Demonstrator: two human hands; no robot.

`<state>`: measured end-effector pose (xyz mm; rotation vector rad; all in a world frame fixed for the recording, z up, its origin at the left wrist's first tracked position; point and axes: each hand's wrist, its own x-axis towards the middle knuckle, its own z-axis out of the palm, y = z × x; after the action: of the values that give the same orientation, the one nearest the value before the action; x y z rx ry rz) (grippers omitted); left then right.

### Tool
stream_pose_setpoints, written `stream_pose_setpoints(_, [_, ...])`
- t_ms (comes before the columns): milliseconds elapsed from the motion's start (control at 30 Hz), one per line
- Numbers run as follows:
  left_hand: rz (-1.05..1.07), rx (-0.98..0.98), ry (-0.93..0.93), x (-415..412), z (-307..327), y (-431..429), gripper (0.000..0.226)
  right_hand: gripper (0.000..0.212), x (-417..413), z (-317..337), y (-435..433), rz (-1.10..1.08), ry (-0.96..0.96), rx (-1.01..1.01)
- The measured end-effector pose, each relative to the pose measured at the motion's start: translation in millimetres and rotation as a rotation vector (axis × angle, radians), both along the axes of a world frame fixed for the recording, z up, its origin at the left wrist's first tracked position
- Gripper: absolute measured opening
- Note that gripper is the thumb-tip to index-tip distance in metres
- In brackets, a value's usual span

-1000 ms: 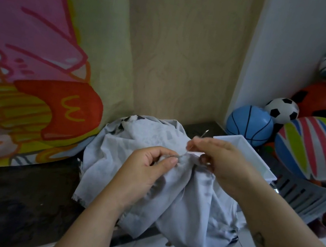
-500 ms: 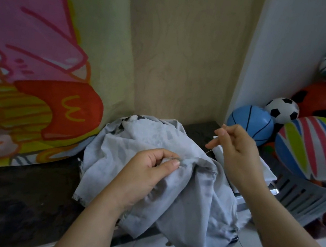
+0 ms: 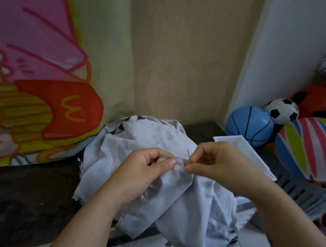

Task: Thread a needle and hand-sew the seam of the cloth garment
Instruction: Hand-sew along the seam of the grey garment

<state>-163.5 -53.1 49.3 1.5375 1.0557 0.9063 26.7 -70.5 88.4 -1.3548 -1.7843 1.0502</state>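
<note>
Fingers point(image 3: 169, 162) of the left hand point(image 3: 145, 170) pinch a fold of the grey garment point(image 3: 184, 218), bunched on the surface point(image 3: 14, 195) beneath them. Just right, the right hand point(image 3: 224, 166) pinches the needle point(image 3: 188, 154) standing at the fold. Threading looks done; stitching seems underway, remaining seam unclear.

pale grey garment point(image 3: 150, 142), blue basketball point(image 3: 248, 125) — black-and-white football point(image 3: 283, 110), striped ball point(image 3: 316, 148)
</note>
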Motion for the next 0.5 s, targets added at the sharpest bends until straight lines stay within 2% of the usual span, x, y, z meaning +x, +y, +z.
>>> stream_pose_setpoints(100, [0.002, 0.003, 0.049, 0, -1, -1, 0.007, 0.008, 5, 2, 1, -0.022, -0.167, 0.005])
stream_pose_setpoints(200, [-0.003, 0.010, 0.107, 1, -1, -2, 0.008, 0.004, 12, 8, -2, 0.064, -0.256, -0.073])
stream_pose_setpoints(267, [-0.027, 0.017, 0.117, 3, 0, -4, 0.007, 0.005, 13, 13, -4, 0.056, -0.122, -0.083])
stream_pose_setpoints(333, [-0.046, 0.031, 0.089, 3, 1, -5, 0.008, 0.010, 16, 15, -2, -0.067, 0.056, 0.000])
stream_pose_setpoints(367, [-0.050, 0.040, 0.080, 3, 2, -6, 0.010, 0.012, 18, 13, 1, -0.135, 0.012, 0.098])
stream_pose_setpoints(433, [-0.050, 0.050, 0.078, 3, 3, -6, 0.010, 0.016, 21, 6, 8, -0.177, -0.262, 0.236])
stream_pose_setpoints(500, [-0.046, 0.049, 0.088, 2, 2, -6, 0.008, 0.018, 19, -3, 12, -0.089, -0.472, 0.212])
